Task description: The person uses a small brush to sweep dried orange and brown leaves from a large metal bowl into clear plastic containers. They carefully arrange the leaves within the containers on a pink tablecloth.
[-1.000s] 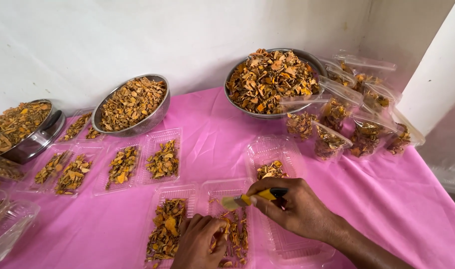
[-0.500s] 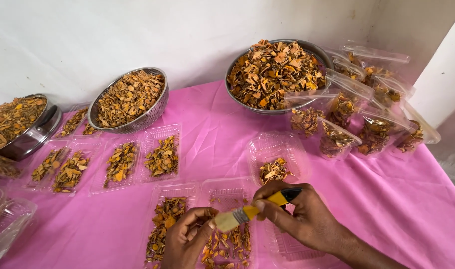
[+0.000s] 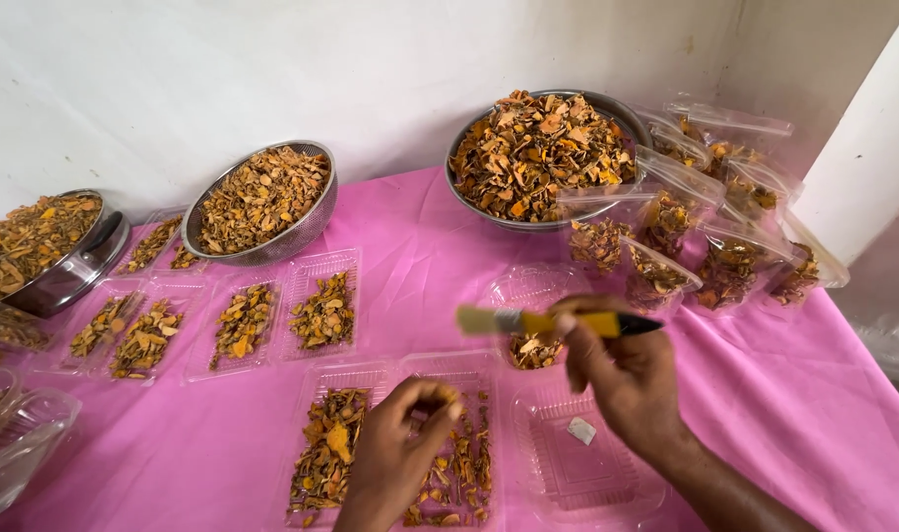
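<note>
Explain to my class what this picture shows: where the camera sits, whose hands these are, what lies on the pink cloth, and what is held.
The camera is worn on a person's head and looks down at their own two bare hands. The right hand holds a small yellow-handled paintbrush level above the table. The left hand pinches something small over a clear plastic tray of dried orange-brown pieces. On the pink tablecloth stand round metal bowls heaped with the same pieces, more filled trays, and clear bags at the right.
</note>
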